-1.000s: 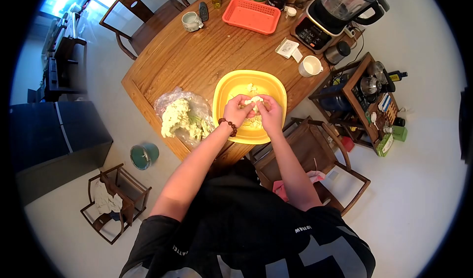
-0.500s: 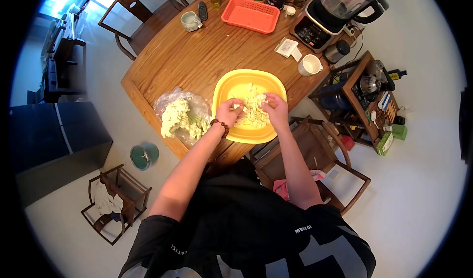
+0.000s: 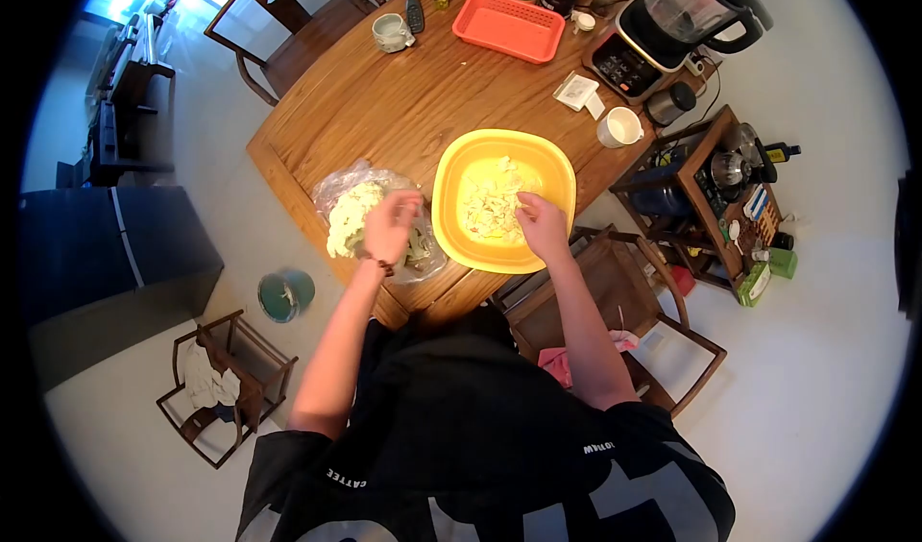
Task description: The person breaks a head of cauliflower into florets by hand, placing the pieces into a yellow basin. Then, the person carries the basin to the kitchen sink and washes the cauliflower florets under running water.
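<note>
A yellow plastic basin [image 3: 454,244] holds a scatter of small cauliflower pieces [image 3: 492,208]. To its left, a larger cauliflower head [image 3: 351,217] lies on a crumpled clear plastic bag [image 3: 332,187]. My left hand [image 3: 390,227], slightly blurred, is over the right part of that cauliflower, with its fingers stretched out and nothing visible in them. Inside the basin's right side, my right hand [image 3: 543,225] has thumb and fingers pinched together above the pieces. Whatever lies between those fingertips is too small to make out.
An orange-red plastic basket [image 3: 509,27] stands toward the far side of the wooden table [image 3: 346,110]. A blender [image 3: 634,57] and white mug [image 3: 619,127] are at the right, a grey-green cup [image 3: 392,33] at the far left. A bin [image 3: 285,295] stands on the floor.
My left hand has left the basin and moved left to the cauliflower head. My right hand stays over the basin. The whole view has shifted slightly.
</note>
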`<state>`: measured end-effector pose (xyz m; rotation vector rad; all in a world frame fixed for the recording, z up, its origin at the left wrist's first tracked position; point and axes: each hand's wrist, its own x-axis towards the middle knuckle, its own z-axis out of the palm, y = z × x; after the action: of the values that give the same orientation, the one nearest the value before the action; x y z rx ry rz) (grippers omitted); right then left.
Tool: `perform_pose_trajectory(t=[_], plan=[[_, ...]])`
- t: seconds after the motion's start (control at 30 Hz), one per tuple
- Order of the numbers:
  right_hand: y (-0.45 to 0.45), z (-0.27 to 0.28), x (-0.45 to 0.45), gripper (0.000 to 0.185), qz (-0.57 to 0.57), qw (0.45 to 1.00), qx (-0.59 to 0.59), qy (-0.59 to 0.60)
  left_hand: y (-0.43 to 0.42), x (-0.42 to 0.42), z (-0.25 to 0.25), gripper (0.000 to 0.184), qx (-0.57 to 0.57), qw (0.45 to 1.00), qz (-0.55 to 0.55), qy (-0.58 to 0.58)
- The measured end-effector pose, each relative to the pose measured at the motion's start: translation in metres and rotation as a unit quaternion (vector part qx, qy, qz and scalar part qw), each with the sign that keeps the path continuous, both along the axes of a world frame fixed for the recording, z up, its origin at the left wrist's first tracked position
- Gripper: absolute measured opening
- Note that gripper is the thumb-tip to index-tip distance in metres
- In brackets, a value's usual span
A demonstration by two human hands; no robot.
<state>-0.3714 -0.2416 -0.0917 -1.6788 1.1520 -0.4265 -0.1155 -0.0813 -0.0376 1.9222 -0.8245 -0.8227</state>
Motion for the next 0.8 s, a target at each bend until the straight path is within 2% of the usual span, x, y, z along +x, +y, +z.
perform_pose_trajectory(t=[0.03, 0.1, 0.13, 0.17, 0.23, 0.27, 0.3, 0.4, 0.5, 0.53, 0.57, 0.63, 0.7, 0.8], plan=[[0.004, 0.002, 0.005, 0.033, -0.004, 1.0, 0.0, -0.03, 0.013, 0.014, 0.002, 0.019, -0.032, 0.999, 0.016, -0.039], [0.014, 0.01, 0.017, 0.032, 0.013, 0.999, 0.003, -0.044, 0.039, 0.041, 0.013, 0.021, 0.005, 0.991, 0.041, -0.127], [0.02, 0.016, 0.026, 0.032, 0.025, 0.998, 0.006, -0.06, 0.053, 0.06, 0.009, 0.038, 0.056, 0.98, 0.032, -0.188], [0.026, 0.019, 0.035, 0.032, 0.03, 0.998, 0.005, -0.06, 0.066, 0.072, 0.003, 0.038, 0.055, 0.98, 0.036, -0.188], [0.043, 0.024, 0.051, 0.03, 0.052, 0.996, 0.045, -0.051, 0.087, 0.084, 0.005, 0.059, 0.074, 0.951, -0.017, -0.299], [0.051, 0.026, 0.059, 0.03, 0.054, 0.996, 0.046, -0.049, 0.095, 0.091, -0.001, 0.084, 0.141, 0.942, -0.053, -0.299], [0.059, 0.028, 0.067, 0.031, 0.078, 0.995, 0.035, -0.046, 0.098, 0.094, -0.003, 0.084, 0.142, 0.943, -0.052, -0.298], [0.089, 0.036, 0.088, 0.032, 0.116, 0.992, 0.029, -0.035, 0.098, 0.097, -0.008, 0.1, 0.158, 0.938, -0.143, -0.272], [0.12, 0.046, 0.103, 0.031, 0.122, 0.991, 0.043, -0.019, 0.095, 0.102, -0.028, 0.096, 0.117, 0.918, -0.178, -0.333], [0.133, 0.04, 0.103, 0.031, 0.11, 0.991, 0.057, -0.041, 0.094, 0.106, -0.034, 0.085, 0.111, 0.921, -0.18, -0.327], [0.143, 0.035, 0.103, 0.03, 0.101, 0.991, 0.07, -0.062, 0.094, 0.11, -0.04, 0.085, 0.103, 0.922, -0.188, -0.322], [0.155, 0.045, 0.109, 0.03, 0.101, 0.992, 0.072, -0.027, 0.092, 0.117, -0.045, 0.073, 0.09, 0.932, -0.172, -0.306], [0.167, 0.062, 0.113, 0.031, 0.094, 0.992, 0.073, 0.036, 0.095, 0.124, -0.049, 0.069, 0.063, 0.938, -0.165, -0.297], [0.18, 0.074, 0.123, 0.031, 0.065, 0.994, 0.08, 0.047, 0.1, 0.144, -0.053, 0.064, 0.007, 0.953, -0.142, -0.266]])
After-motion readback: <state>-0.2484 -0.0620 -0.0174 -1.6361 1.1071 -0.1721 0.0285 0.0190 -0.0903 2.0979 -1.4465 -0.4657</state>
